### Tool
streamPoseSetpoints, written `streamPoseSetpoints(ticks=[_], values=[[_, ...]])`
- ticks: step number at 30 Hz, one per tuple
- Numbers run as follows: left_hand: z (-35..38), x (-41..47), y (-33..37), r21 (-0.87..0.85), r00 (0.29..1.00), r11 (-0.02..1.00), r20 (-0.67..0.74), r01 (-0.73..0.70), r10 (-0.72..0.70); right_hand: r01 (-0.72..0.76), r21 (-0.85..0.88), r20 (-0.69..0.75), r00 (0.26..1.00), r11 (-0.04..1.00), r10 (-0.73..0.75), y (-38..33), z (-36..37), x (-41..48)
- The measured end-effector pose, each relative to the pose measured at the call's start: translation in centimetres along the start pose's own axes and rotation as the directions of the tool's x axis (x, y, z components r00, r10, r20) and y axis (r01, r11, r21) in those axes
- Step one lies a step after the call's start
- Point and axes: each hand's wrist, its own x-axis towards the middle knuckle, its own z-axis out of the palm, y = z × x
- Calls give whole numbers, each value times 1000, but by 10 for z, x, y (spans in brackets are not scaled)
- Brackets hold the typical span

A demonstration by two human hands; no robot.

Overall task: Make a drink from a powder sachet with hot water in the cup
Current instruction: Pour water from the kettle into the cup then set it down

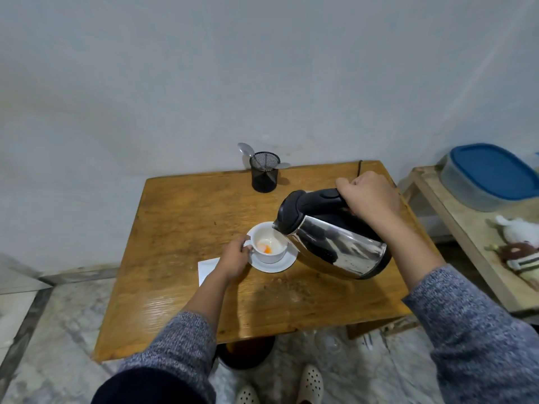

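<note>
Place: a plain room in a home
Signs: worn wooden surface (180,228) against a bare wall, marble floor (58,330), soft toys (517,246) on a side shelf (455,228), lidded food container (490,179)

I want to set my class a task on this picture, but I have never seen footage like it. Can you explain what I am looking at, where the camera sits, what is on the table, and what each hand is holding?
There is no machine here: a person wears a wide-angle camera on the head, which looks down at their own two arms in grey sleeves. That is why the walls seem to bend.

The right hand grips the black handle of a steel kettle, tilted so its spout sits over a white cup. The left hand steadies the cup at its handle. Inside the cup is an orange patch, probably wet powder.

The cup stands on a saucer on a wooden table. Also on it are a black mesh pot holding a spoon, and a white paper partly under the left wrist.
</note>
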Motion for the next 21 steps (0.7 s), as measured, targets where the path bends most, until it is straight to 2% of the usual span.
streamPoseSetpoints(ticks=[9,21], values=[[4,7,-1,-20,998,1000,-62,-3,2,78,-104,68,995,992,-71,-3,14,7],[6,8,-1,-51,997,999,-73,-8,5,111,-127,52,993,986,-105,-1,15,21]])
